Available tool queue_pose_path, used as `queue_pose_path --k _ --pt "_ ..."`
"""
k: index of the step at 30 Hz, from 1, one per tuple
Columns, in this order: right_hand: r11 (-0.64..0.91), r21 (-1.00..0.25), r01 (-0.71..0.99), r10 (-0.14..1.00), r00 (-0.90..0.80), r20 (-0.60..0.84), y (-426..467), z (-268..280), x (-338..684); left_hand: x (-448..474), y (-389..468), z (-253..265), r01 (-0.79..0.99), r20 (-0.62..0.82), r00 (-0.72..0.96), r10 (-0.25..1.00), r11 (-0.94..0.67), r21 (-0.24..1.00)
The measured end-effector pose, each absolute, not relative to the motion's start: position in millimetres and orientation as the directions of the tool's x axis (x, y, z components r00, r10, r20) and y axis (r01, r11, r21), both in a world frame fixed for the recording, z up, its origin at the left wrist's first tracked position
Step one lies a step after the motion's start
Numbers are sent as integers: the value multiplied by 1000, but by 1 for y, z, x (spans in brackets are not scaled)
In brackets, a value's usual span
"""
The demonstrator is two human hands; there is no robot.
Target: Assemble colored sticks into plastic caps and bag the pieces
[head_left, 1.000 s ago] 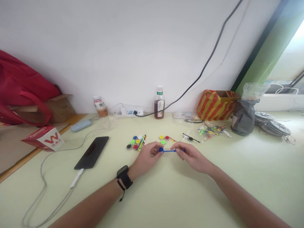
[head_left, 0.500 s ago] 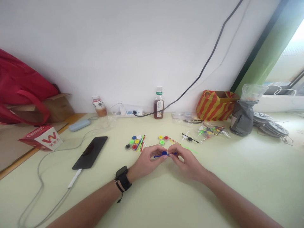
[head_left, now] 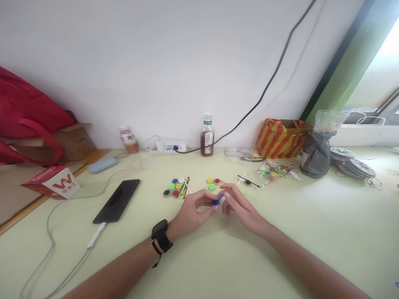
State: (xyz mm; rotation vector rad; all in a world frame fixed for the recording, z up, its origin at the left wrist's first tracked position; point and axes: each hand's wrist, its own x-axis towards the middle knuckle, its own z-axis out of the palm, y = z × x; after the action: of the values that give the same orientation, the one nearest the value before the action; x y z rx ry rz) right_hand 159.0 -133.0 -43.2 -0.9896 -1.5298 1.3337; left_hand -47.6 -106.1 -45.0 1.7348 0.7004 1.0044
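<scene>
My left hand (head_left: 195, 208) pinches a small blue spinner (head_left: 215, 202), a round plastic base with a blue arrow on it, between thumb and fingertips. My right hand (head_left: 243, 209) is just to its right, fingers apart, one fingertip at or very near the arrow's end; whether it touches I cannot tell. Beyond my left hand lie several round bases (head_left: 175, 187) in mixed colours beside a bunch of coloured arrows (head_left: 183, 187). Past my right hand are yellow, red and green bases (head_left: 211, 187). A black base with a long black arrow (head_left: 248, 182) lies further right.
A plastic bag of loose arrows (head_left: 277, 171) lies at the back right, near a striped bag (head_left: 280, 139) and a grey bag (head_left: 316, 155). A tea bottle (head_left: 207, 139) stands by the wall. A phone (head_left: 117, 201) on its cable and a red-white box (head_left: 51, 182) are left.
My right fingers have loosened from their pinch at the spinner and spread apart. The blue arrow has turned from lying sideways to pointing up and right. My left hand keeps its hold.
</scene>
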Motion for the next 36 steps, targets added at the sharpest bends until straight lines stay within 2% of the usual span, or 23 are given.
queue_pose_path --k 2,4,7,12,16,22,28,32,36 --pt "-33 -998 -45 907 -421 -11 -133 -43 157 -46 -107 -45 -42 333 444 832 -351 935" --pt "-94 -994 -62 864 -500 -50 -133 -43 156 -46 -107 -45 -67 343 422 839 -349 935" --pt "-43 -998 -44 858 -514 -14 -131 -42 158 -46 -107 -46 -38 346 422 838 -365 930" --pt "-14 -1000 -1 924 -381 -13 -126 -35 171 -48 -107 -51 94 402 438 804 -486 869" --pt "2 -1000 -10 938 -345 5 -124 -32 177 -49 -106 -52 178 423 458 782 -547 818" --pt "21 -1000 4 945 -327 19 -126 -32 173 -53 -103 -52 173 338 515 788 -481 860" --pt "34 -999 -8 953 -302 35 -126 -31 173 -49 -109 -50 61 373 506 778 -464 884" --pt "33 -999 -1 955 -294 31 -125 -31 175 -47 -111 -46 -19 299 571 764 -352 936" --pt "66 -997 40 966 -252 54 -122 -31 180 -47 -104 -50 -60 257 533 807 -267 962"
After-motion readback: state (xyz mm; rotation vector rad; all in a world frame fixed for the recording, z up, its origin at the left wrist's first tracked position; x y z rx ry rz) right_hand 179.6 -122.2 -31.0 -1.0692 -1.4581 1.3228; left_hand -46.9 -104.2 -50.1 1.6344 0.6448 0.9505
